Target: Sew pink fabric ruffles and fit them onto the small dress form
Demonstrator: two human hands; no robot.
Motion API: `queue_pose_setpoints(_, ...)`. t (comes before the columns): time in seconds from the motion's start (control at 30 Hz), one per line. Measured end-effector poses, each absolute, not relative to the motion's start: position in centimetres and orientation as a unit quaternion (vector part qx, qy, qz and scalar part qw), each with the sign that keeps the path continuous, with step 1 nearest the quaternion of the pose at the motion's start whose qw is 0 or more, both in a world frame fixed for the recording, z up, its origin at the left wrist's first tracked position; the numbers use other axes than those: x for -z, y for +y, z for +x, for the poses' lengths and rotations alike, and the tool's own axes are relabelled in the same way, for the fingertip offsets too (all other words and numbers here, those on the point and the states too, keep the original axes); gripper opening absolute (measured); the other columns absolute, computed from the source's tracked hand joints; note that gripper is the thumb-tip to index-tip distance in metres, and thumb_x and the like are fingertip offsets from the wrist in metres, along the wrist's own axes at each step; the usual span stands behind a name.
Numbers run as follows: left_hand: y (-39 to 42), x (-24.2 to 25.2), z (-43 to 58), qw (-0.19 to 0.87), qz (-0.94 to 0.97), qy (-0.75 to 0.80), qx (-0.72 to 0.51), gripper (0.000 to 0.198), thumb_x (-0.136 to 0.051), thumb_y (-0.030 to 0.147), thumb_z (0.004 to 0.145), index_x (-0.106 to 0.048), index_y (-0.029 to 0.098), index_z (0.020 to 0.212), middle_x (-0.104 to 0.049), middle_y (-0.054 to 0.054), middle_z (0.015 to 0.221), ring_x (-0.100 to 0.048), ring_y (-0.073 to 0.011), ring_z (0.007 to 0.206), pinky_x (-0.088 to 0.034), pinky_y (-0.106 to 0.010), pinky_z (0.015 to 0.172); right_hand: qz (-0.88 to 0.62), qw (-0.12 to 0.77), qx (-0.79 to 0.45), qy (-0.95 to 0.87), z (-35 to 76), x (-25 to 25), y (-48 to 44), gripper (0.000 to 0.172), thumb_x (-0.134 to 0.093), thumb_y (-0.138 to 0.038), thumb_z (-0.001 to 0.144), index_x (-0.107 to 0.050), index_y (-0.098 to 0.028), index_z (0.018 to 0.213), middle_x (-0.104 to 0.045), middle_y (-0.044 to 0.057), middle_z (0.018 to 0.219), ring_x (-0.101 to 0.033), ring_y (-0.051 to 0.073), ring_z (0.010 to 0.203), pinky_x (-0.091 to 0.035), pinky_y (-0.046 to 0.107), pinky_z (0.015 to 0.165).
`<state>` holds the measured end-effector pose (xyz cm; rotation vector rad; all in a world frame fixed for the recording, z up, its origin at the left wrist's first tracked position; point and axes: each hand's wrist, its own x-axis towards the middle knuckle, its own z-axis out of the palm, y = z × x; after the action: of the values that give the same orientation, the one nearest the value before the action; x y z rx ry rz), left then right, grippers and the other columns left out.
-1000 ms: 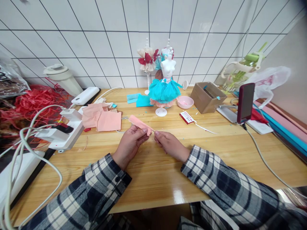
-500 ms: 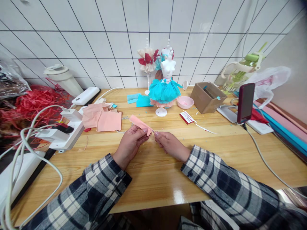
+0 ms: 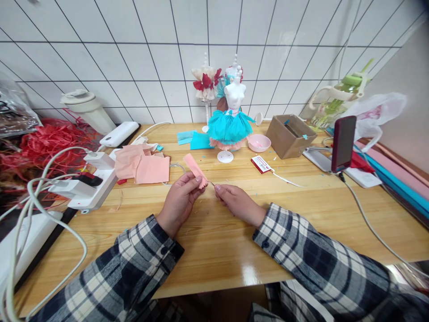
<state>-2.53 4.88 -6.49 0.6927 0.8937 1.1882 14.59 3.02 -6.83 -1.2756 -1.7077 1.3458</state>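
Left hand (image 3: 179, 199) closed in a pinch on a pink fringed strip of crepe paper (image 3: 195, 170), strip angled up and away, fringe end down at the fingertips. Right hand (image 3: 234, 201) just beside it, thumb and forefinger pinched on a thin needle-like pin (image 3: 212, 183) aimed at the strip's lower end; probably held low and close for fine control. Whether pin and paper touch: cannot tell. Both forearms in plaid sleeves, resting over the light wooden tabletop (image 3: 217, 250).

Beyond left hand: folded sheets of pale pink paper (image 3: 144, 165), then a white power strip with plugs and cables (image 3: 90, 188). Further left, tangle of red raffia (image 3: 50, 143).

Beyond right hand: small red and white packet (image 3: 262, 164). Straight ahead, white mini mannequin in a teal ruffled skirt (image 3: 231, 120), likely kept in sight as reference. Beside it, small pink bowl (image 3: 258, 143) and open brown cardboard box (image 3: 290, 135). Far right, dark red phone on a stand (image 3: 342, 143). Behind all, white tiled wall (image 3: 134, 53).
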Motion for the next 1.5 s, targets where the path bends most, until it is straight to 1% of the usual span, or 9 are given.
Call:
queue_pose_setpoints(0.2, 4.82, 6.37, -2.49, 0.677, 0.302, 0.409, -0.532, 0.019, -0.079, 0.019, 0.067, -0.067, 0.016, 0.082, -0.067, 0.001, 0.078, -0.062, -0.0091, 0.072, -0.05, -0.02, 0.072, -0.482, 0.312, -0.488, -0.657, 14.63, 7.1, 3.09, 0.043, -0.033, -0.051, 0.096, -0.046, -0.02, 0.069, -0.042, -0.003, 0.063, -0.042, 0.013, 0.062, -0.033, 0.025, 0.059)
queue_pose_setpoints(0.33, 4.82, 6.54, -2.58, 0.676, 0.313, 0.412, -0.524, 0.021, -0.079, 0.02, 0.067, -0.067, 0.016, 0.083, -0.066, 0.001, 0.079, -0.061, -0.0091, 0.072, -0.05, -0.021, 0.072, -0.465, 0.306, -0.481, -0.677, 14.59, 7.49, 3.2, 0.045, -0.033, -0.051, 0.096, -0.048, -0.019, 0.069, -0.044, -0.003, 0.064, -0.042, 0.013, 0.063, -0.033, 0.025, 0.06)
queue_pose_setpoints(0.53, 4.89, 6.9, -2.64, 0.677, 0.336, 0.404, -0.514, 0.019, -0.078, 0.022, 0.069, -0.066, 0.015, 0.083, -0.065, 0.001, 0.079, -0.06, -0.0091, 0.073, -0.049, -0.02, 0.071, -0.461, 0.304, -0.477, -0.683, 14.58, 7.46, 3.2, 0.045, -0.032, -0.051, 0.096, -0.044, -0.019, 0.067, -0.041, -0.003, 0.062, -0.039, 0.012, 0.061, -0.03, 0.025, 0.059)
queue_pose_setpoints(0.73, 4.86, 6.83, -2.68, 0.677, 0.336, 0.408, -0.512, 0.021, -0.079, 0.023, 0.068, -0.066, 0.015, 0.083, -0.066, 0.001, 0.079, -0.061, -0.0097, 0.074, -0.049, -0.02, 0.072, -0.455, 0.305, -0.487, -0.68, 14.57, 7.44, 3.29, 0.047, -0.03, -0.052, 0.097, -0.042, -0.019, 0.066, -0.038, -0.004, 0.06, -0.036, 0.012, 0.058, -0.029, 0.025, 0.058)
queue_pose_setpoints(1.0, 4.88, 6.86, -2.65, 0.676, 0.334, 0.413, -0.51, 0.021, -0.079, 0.023, 0.067, -0.066, 0.016, 0.082, -0.066, 0.001, 0.079, -0.061, -0.0097, 0.073, -0.049, -0.02, 0.071, -0.454, 0.302, -0.491, -0.679, 14.62, 7.64, 3.32, 0.048, -0.029, -0.054, 0.097, -0.043, -0.019, 0.066, -0.039, -0.004, 0.059, -0.036, 0.012, 0.058, -0.029, 0.025, 0.056)
queue_pose_setpoints(1.3, 4.93, 6.83, -2.66, 0.678, 0.332, 0.411, -0.511, 0.021, -0.08, 0.023, 0.067, -0.066, 0.016, 0.081, -0.066, 0.001, 0.078, -0.06, -0.0098, 0.072, -0.049, -0.02, 0.07, -0.453, 0.293, -0.491, -0.684, 14.62, 7.57, 3.38, 0.048, -0.031, -0.055, 0.096, -0.038, -0.02, 0.063, -0.036, -0.004, 0.058, -0.033, 0.011, 0.056, -0.026, 0.025, 0.054)
queue_pose_setpoints(1.5, 4.88, 6.67, -2.65, 0.673, 0.343, 0.409, -0.512, 0.018, -0.077, 0.024, 0.07, -0.065, 0.015, 0.08, -0.065, 0.001, 0.078, -0.06, -0.0093, 0.073, -0.049, -0.02, 0.072, -0.459, 0.303, -0.501, -0.668, 14.62, 7.72, 3.28, 0.047, -0.031, -0.055, 0.095, -0.039, -0.02, 0.064, -0.036, -0.004, 0.057, -0.033, 0.011, 0.054, -0.027, 0.025, 0.052)
